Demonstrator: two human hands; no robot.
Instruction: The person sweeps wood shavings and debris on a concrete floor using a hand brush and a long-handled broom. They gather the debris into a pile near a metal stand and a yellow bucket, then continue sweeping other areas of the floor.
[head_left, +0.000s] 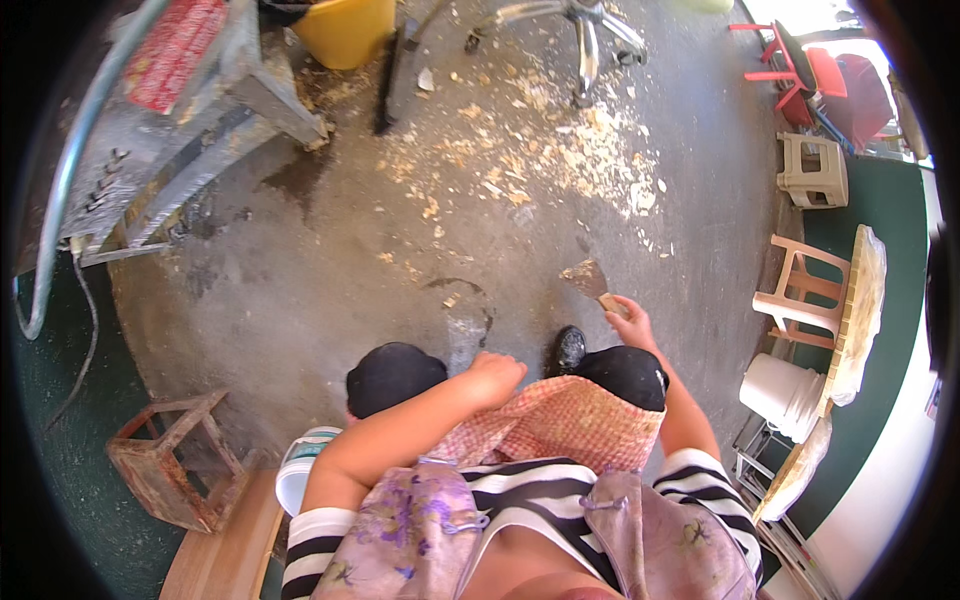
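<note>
My right hand (631, 322) is closed on the wooden handle of a flat scraper (586, 279), whose broad blade points forward and left above the floor. Bits cling to the blade. My left hand (496, 377) is curled at the edge of a pink checked cloth (592, 420) on my lap, between my black-clad knees; whether its fingers grip the cloth cannot be made out. Pale shavings or scraps (600, 157) lie scattered on the concrete floor ahead. A black shoe (571, 349) shows beside my right knee.
Ahead stand a wheeled chair base (587, 52) and a yellow bucket (345, 34). A grey metal machine frame (195, 165) is at the left, with a rusty stool (176, 457) and white bucket (294, 480) nearer. Plastic stools (806, 292) and another white bucket (780, 394) line the right wall.
</note>
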